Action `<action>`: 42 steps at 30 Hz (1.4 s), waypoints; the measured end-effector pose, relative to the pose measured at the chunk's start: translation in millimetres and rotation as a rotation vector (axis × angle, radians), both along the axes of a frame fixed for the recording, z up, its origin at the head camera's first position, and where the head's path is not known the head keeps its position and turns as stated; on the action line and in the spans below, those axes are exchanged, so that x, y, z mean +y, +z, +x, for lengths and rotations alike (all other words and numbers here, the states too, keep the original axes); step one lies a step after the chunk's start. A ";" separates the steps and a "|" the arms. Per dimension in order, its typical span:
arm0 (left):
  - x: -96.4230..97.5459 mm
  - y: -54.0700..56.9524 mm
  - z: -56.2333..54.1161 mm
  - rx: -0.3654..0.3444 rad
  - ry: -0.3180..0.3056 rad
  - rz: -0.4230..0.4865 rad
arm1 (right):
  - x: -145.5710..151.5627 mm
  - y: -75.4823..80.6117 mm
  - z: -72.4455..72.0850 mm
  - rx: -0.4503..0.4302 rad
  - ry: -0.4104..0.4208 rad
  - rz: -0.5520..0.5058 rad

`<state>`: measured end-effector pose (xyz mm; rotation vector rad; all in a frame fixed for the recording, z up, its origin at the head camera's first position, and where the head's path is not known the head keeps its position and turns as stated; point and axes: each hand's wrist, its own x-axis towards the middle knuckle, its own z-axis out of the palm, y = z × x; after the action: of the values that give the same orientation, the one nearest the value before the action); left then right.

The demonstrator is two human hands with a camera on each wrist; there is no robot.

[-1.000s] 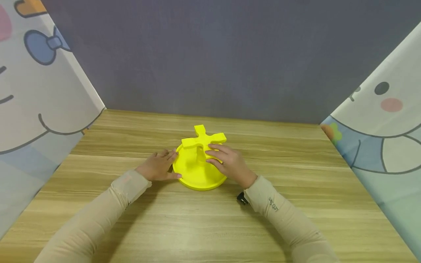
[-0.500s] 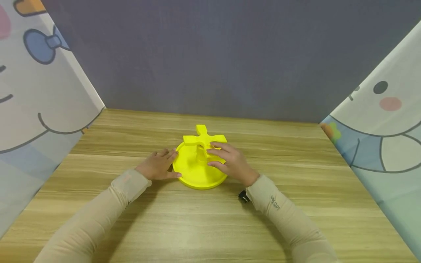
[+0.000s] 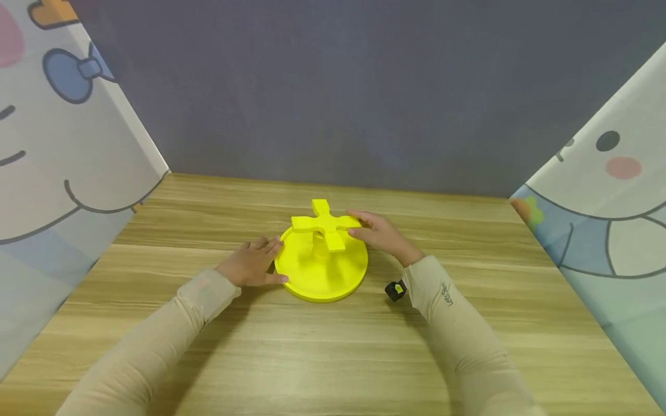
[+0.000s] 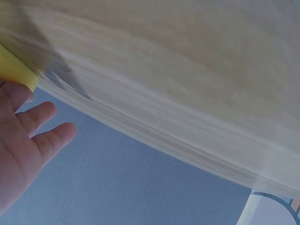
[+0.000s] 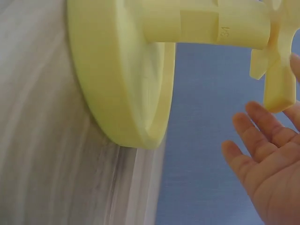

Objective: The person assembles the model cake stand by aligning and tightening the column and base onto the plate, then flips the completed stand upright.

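A yellow four-armed cross piece (image 3: 325, 223) sits on top of an upright post that rises from a round, rimmed yellow base (image 3: 319, 299) on the table. At the base's left edge rests my left hand (image 3: 251, 263), fingers spread and thumb apart; in the left wrist view its fingertips meet a yellow edge (image 4: 16, 70). My right hand (image 3: 384, 234) is at the tip of the cross's right arm, thumb in front and fingers behind. The right wrist view shows the post (image 5: 201, 23), marked "34", and loosely extended fingers (image 5: 243, 164); whether they touch the arm is unclear.
The wood-grain table (image 3: 312, 358) extends around the base. A grey panel (image 3: 333, 92) stands behind, with cartoon-printed cloths at left (image 3: 104, 173) and right (image 3: 624, 242). A small black device (image 3: 395, 290) hangs at my right wrist.
My right hand has left the cross's front arm and moved right and back to its right arm. The cross has turned slightly. My left hand has stayed on the base's rim.
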<state>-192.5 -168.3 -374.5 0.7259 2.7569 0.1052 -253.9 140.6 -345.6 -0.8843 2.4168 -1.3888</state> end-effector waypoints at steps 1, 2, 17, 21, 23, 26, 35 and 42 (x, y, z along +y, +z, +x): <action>0.3 0.5 0.1 0.000 0.001 0.001 | 0.2 0.1 0.2 -0.018 -0.013 -0.004; 0.5 0.8 0.1 0.001 0.002 0.001 | 0.4 -0.3 0.0 -0.028 -0.032 -0.009; 1.2 -1.8 -0.9 0.011 0.002 -0.007 | 0.2 -4.1 25.8 0.100 -0.144 -0.025; 0.6 -4.1 -2.4 0.025 -0.002 -0.007 | -3.2 -8.0 32.1 0.375 -0.046 -0.008; 0.4 -4.8 -2.8 0.028 -0.004 -0.007 | -5.7 -8.0 35.1 0.485 -0.003 0.014; 0.1 -5.1 -2.8 0.028 -0.004 -0.006 | -10.2 -5.1 39.8 0.610 0.047 0.053; 0.0 -2.8 -2.7 0.024 -0.005 -0.003 | -7.4 15.1 37.9 0.494 -0.012 0.032; -0.5 -2.7 -2.1 0.026 -0.009 -0.010 | -4.9 9.8 7.9 0.233 -0.028 0.152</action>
<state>-194.5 -168.8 -377.2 0.7427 2.7766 0.0810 -246.0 135.8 -335.9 -1.0264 2.6736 -1.1476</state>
